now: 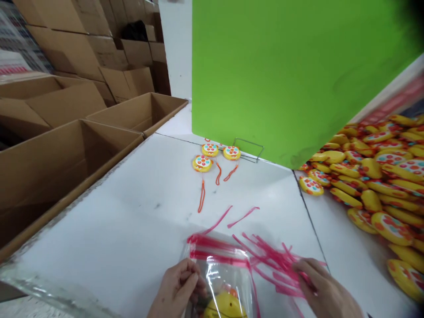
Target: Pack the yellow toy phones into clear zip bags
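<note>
My left hand has its fingers curled on the left edge of a clear plastic bag with a bright pink band across its top. Inside the bag lies a yellow toy, partly cut off by the lower frame edge. To the right, my right hand is closed with thumb and fingers around pink ribbon strips from a loose heap. Two more strips, including one pink strip, lie just above the bag. How many strips the right fingers hold is hidden.
Several yellow toys with orange loops lie mid-table by a wire stand. A green board rises behind them. Many yellow toys are heaped at right. Open cardboard boxes stand along the table's left edge.
</note>
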Action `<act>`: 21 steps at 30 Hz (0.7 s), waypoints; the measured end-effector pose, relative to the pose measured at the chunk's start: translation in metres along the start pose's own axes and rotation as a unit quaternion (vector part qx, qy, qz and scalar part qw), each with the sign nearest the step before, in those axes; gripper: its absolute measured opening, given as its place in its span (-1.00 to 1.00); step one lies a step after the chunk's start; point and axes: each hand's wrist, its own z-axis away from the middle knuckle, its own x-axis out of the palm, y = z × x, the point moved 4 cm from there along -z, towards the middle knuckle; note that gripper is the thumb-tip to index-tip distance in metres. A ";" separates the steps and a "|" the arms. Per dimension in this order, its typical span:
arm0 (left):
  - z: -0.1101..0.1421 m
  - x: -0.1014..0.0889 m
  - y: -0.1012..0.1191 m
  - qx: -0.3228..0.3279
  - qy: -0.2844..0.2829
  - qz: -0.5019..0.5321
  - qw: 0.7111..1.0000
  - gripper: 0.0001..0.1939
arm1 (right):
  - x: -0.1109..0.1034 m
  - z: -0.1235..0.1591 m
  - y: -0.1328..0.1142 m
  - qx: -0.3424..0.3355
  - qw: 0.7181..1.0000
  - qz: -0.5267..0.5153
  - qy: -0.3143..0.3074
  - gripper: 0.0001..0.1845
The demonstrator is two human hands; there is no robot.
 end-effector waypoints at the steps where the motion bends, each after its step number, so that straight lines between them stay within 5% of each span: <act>1: 0.000 0.000 0.000 -0.002 0.001 0.004 1.000 -0.83 | 0.007 -0.002 -0.023 -0.012 0.998 -0.048 -0.037 -0.82; 4: 0.001 0.000 0.000 -0.004 0.000 0.000 1.000 -0.80 | 0.033 -0.009 -0.078 -0.004 0.965 -0.187 -0.183 -0.87; 7: 0.002 -0.001 -0.004 -0.006 0.004 0.000 1.000 -0.77 | 0.051 -0.013 -0.097 0.023 0.916 -0.311 -0.251 -0.94; 12: 0.004 -0.005 -0.008 -0.018 0.016 0.019 1.000 -0.80 | 0.059 -0.009 -0.082 0.021 0.897 -0.379 -0.228 -0.88; 18: 0.005 -0.004 -0.007 -0.030 0.034 -0.007 0.999 -0.81 | 0.057 -0.001 -0.083 -0.007 0.921 -0.342 -0.188 -0.82; 21: 0.007 -0.005 -0.007 -0.028 0.042 -0.029 0.998 -0.74 | 0.050 0.000 -0.092 -0.072 0.929 -0.308 -0.194 -0.76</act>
